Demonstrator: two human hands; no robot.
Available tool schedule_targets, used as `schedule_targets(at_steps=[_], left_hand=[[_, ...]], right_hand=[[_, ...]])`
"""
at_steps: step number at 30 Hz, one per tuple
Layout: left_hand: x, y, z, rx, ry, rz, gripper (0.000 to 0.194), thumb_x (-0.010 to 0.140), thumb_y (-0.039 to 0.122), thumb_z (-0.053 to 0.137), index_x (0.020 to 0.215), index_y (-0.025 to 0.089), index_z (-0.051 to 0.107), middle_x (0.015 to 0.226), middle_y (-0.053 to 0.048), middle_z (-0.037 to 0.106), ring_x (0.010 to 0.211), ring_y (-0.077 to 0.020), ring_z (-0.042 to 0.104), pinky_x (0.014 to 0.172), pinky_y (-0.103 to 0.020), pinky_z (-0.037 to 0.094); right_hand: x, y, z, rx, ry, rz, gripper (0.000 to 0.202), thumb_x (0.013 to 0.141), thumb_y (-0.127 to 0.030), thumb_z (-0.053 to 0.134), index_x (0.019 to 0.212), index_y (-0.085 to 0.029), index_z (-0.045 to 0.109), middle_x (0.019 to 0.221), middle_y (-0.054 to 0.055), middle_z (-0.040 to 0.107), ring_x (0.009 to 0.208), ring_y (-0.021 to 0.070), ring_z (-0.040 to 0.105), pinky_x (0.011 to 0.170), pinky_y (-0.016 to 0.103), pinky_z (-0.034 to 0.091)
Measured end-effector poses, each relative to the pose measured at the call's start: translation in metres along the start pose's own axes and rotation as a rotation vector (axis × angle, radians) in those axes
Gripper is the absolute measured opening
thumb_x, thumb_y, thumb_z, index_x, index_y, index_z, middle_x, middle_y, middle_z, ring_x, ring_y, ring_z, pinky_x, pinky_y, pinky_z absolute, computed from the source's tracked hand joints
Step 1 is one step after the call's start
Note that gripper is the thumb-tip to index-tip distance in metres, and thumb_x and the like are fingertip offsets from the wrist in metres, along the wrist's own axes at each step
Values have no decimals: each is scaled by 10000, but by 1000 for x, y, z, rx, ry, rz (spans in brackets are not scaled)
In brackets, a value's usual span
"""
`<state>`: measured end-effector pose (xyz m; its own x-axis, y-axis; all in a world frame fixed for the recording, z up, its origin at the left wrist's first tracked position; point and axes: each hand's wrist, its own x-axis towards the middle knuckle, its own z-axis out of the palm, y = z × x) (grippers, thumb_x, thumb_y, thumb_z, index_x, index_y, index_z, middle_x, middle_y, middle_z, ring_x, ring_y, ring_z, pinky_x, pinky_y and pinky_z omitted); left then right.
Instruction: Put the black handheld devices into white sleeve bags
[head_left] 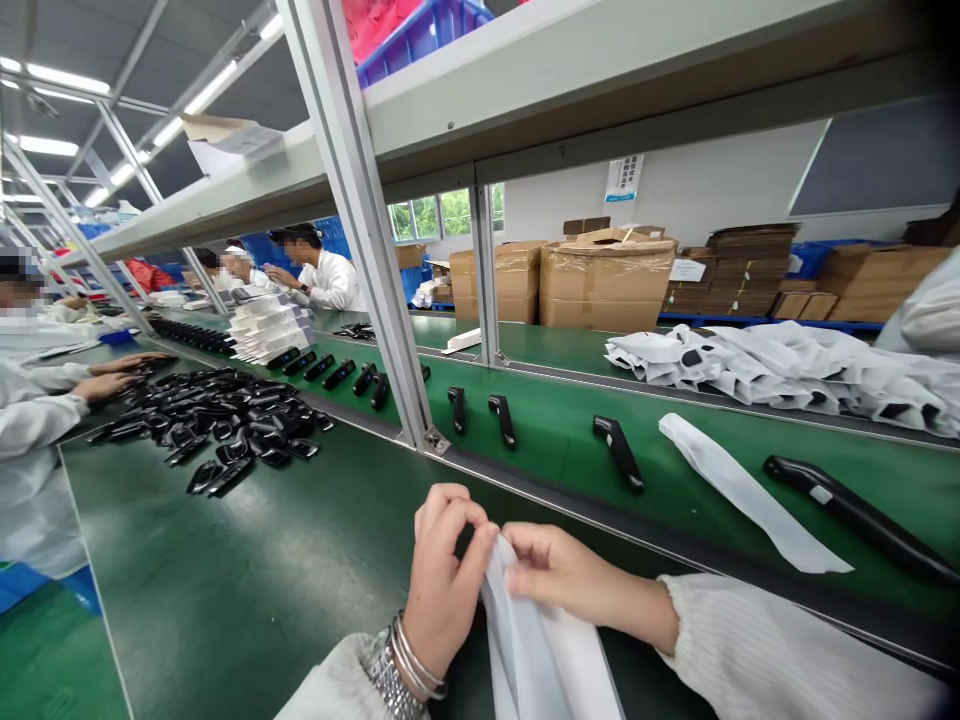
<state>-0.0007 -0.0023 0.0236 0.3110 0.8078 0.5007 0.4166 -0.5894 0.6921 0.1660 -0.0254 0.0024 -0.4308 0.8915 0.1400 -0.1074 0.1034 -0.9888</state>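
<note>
A thin white bag (529, 650) hangs between my hands at the bottom middle, over the green tabletop. My left hand (444, 575), with a watch and bangles at the wrist, pinches its top edge between thumb and fingertips. Closed on the upper right side of the same bag is my right hand (561, 578). The frame cuts off the bag's lower end, and I cannot tell if anything is inside. Beyond my right hand, a similar long white bag (750, 490) lies on the green belt, beside a long black handle-shaped part (862, 510).
Black parts (619, 452) lie along the belt behind a metal post (367, 220). A heap of black pieces (225, 415) covers the table at left, near a co-worker's hands (112, 378). White-wrapped parts (780, 370) are piled far right. A shelf (600, 80) runs overhead.
</note>
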Motion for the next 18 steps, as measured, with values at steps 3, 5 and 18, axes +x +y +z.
schedule_targets(at_steps=[3,5,18], left_hand=[[6,-10,1,-4,-30,-89,167,908,292,496,768,207,532,925,-27,517,923,-204,514,839,-337,395],[9,-17,1,74,-119,-142,195,903,332,508,761,208,558,900,-21,540,901,-206,526,829,-346,389],[9,-19,3,161,-355,-120,242,914,250,472,685,186,514,764,18,541,793,-167,532,808,-338,351]], right_hand=[[4,-3,-5,14,136,2,370,815,-532,653,747,-194,518,681,-46,470,613,111,468,586,229,390],[12,-12,-24,-83,374,-45,332,865,-502,591,755,-206,488,680,-52,466,599,106,454,568,218,366],[96,-33,-160,-1018,755,-66,191,845,-222,531,1030,-227,582,1085,66,611,973,233,576,792,313,420]])
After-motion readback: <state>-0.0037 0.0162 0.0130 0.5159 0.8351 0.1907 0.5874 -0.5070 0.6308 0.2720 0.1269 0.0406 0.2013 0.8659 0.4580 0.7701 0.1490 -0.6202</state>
